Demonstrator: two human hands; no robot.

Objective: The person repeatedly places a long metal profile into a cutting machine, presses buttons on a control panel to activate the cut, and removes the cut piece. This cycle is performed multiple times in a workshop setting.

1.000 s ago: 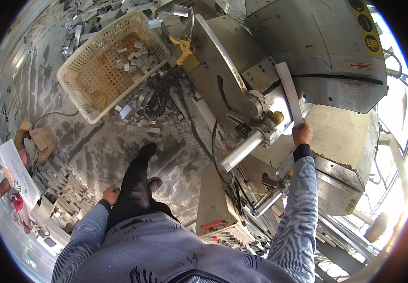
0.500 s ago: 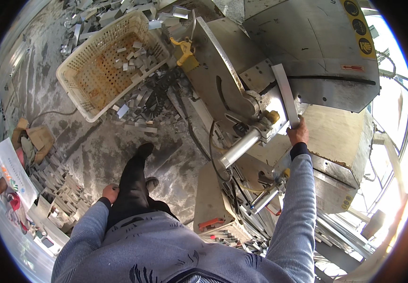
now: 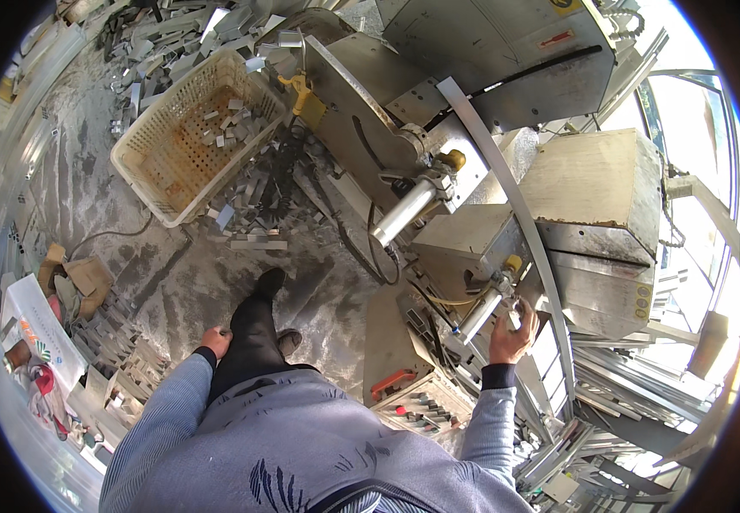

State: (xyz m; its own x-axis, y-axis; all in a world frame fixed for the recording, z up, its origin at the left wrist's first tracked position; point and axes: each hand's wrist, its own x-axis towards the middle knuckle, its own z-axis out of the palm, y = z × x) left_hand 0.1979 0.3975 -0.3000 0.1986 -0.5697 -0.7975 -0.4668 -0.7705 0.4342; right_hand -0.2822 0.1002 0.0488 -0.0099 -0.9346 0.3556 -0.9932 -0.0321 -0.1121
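A long, narrow silver metal profile lies across the cutting machine, running from the far housing toward me on the right. My right hand is just left of the profile's nearer stretch, thumb and fingers apart. It is beside the nearer clamp cylinder with its brass-coloured fitting, and nothing shows in its grasp. Whether the fingertips touch the clamp I cannot tell. The farther clamp cylinder is left of the profile. My left hand hangs beside my thigh, fingers curled, with nothing visible in it.
A cream plastic basket holding small metal offcuts stands at the far left. Offcuts litter the floor beside it. A yellow air gun hangs on the machine. A white box is at left; long metal bars are stacked at right.
My right hand has let go of the metal profile and come back toward me, beside the nearer clamp. More of the profile shows now. The view has shifted; my left hand stays by my thigh.
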